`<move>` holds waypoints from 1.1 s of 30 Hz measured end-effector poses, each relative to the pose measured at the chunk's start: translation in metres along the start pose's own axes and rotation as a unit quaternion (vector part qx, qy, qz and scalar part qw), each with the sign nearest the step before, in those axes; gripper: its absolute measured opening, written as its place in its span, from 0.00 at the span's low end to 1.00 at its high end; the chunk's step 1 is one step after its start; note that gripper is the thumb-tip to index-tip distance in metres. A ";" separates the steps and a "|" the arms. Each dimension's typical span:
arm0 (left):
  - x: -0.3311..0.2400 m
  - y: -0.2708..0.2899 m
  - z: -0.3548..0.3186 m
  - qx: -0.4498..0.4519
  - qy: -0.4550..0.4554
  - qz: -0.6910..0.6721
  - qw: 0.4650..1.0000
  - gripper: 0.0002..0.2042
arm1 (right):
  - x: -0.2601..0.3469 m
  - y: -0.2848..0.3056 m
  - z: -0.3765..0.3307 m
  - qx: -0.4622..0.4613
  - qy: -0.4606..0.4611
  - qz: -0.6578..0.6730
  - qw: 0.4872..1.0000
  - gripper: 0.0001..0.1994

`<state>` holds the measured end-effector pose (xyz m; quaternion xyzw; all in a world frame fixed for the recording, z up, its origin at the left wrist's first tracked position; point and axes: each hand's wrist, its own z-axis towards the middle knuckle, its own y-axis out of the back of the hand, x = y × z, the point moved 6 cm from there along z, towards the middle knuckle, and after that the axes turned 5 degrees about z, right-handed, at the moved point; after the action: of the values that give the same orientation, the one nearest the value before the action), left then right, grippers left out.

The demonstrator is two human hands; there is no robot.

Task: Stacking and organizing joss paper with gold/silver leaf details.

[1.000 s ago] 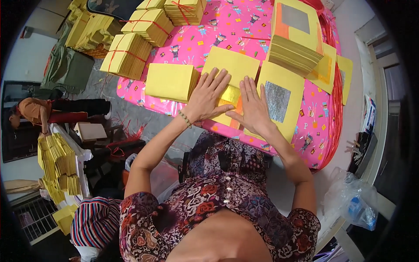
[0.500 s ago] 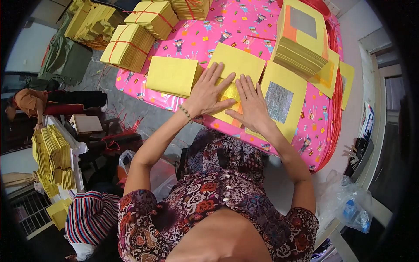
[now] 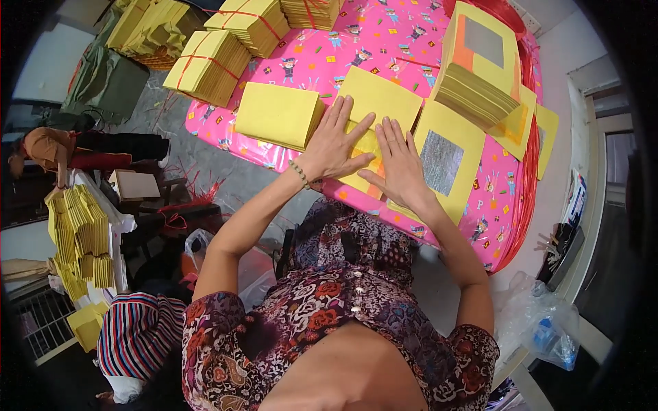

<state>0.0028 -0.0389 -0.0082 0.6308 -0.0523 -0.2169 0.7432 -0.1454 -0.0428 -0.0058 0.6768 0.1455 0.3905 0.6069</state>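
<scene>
My left hand [image 3: 337, 146] lies flat with its fingers spread on a yellow paper sheet [image 3: 381, 89] that has a shiny orange-gold part between the hands. My right hand [image 3: 403, 169] also rests flat on that paper, fingers stretched out and close together. Both palms partly cover the sheet, so I cannot tell whether it is folded there. Beside it on the right lies another yellow sheet [image 3: 463, 147] with a silver square. To the left of my left hand sits a low stack of folded yellow papers [image 3: 277, 113].
A pink patterned table cover [image 3: 295, 65] lies under everything. A tall stack of yellow papers [image 3: 476, 92] stands at the right, red strings [image 3: 531, 171] along that edge. Tied bundles [image 3: 209, 66] stand far left. Two other people are at the left, one in a striped garment [image 3: 140, 335].
Both hands stay flat on the yellow paper with hardly any movement. The whole view has shifted slightly, the table things sitting a little further right and up.
</scene>
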 end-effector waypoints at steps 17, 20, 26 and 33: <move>0.025 0.016 0.018 -0.046 0.031 -0.072 0.996 0.32 | -0.019 0.028 0.033 -0.192 0.101 -0.049 0.975 0.11; 0.024 0.038 0.022 -0.091 0.090 -0.073 0.989 0.31 | -0.022 0.036 0.030 -0.242 0.124 -0.051 0.961 0.09; 0.035 0.042 0.037 -0.125 0.277 -0.289 0.908 0.36 | -0.023 0.041 0.025 -0.290 0.103 -0.023 0.951 0.11; 0.066 0.003 0.048 -0.186 0.290 -0.370 0.863 0.33 | -0.018 0.046 0.030 -0.232 0.081 0.010 0.969 0.14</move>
<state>0.0467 -0.1079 -0.0089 0.4882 0.4441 -0.2890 0.6935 -0.1484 -0.0859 0.0320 0.4848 0.0928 0.4727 0.7299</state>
